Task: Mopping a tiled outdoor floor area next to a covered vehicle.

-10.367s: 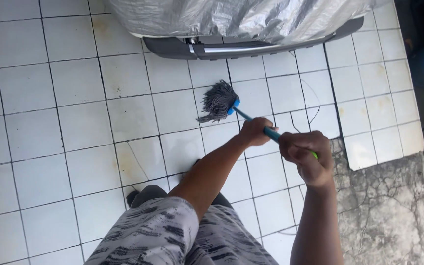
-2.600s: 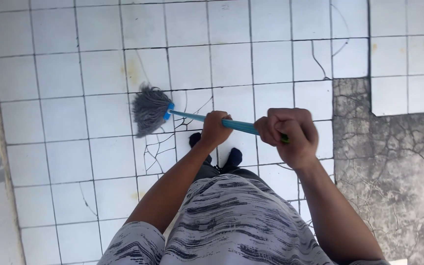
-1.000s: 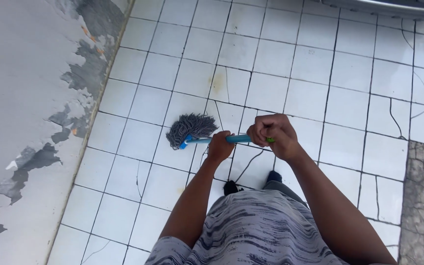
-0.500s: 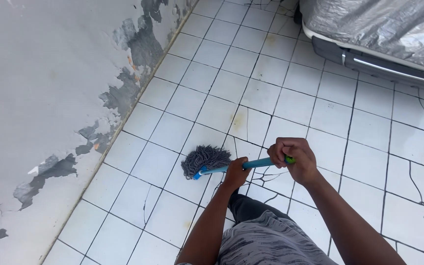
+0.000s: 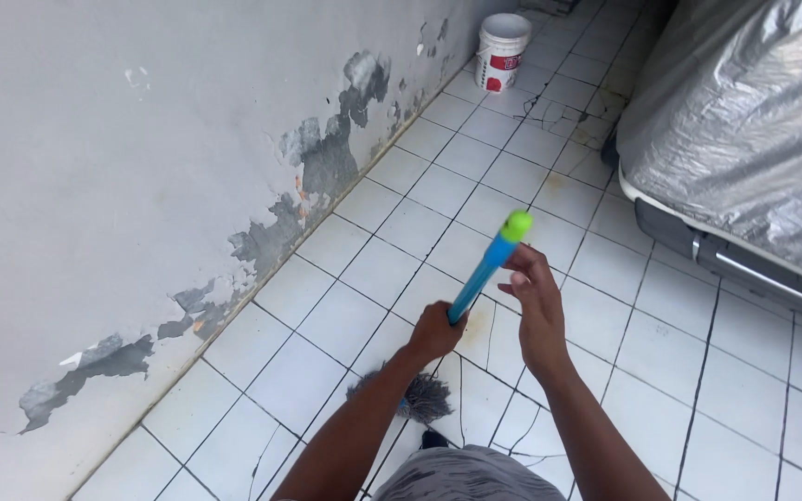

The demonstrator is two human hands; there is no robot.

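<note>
Since half a second ago the blue mop handle with a green end cap has been swung up from near level to steeply tilted, cap away from the person; a white plastic bucket has come into view far off by the wall. At the left a grey plastered wall with peeling paint is seen; beside it runs the white tiled floor, cracked near the feet. The grey stringy mop head is pressed on the tiles close to the feet, seemingly so the strands spread flat. The left hand is closed around the lower handle; the right hand is held against the upper handle, fingers partly loose, apparently for steering. At the right a car under a silver cover is parked.
</note>
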